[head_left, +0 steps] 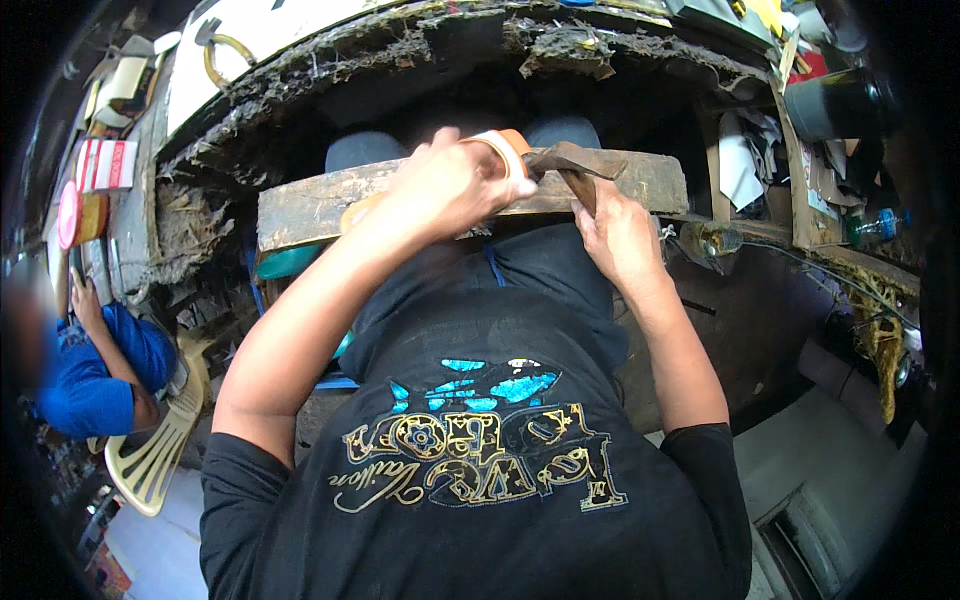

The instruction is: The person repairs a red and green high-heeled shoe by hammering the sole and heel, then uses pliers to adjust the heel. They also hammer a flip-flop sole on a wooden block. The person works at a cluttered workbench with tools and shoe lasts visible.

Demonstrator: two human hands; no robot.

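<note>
A thick worn wooden board (310, 205) lies across my lap. Over its middle, my left hand (445, 185) is closed around what looks like a sandal, with a curved orange-and-white band (513, 150) at its right end. A tan flat part (358, 212) shows beneath my left wrist. My right hand (622, 232) grips the short wooden handle of a hammer-like tool (578, 160). Its broad dark metal head is right beside the orange band; whether they touch, I cannot tell. My left fingers hide most of the sandal.
Beyond the board is a workbench with a ragged, crusted edge (400, 50); a curved-handled tool (228, 55) lies on it. Shelves with a dark container (835, 105) and a plastic bottle (880, 225) stand at right. A person in blue (110, 365) sits at left near a plastic chair (165, 440).
</note>
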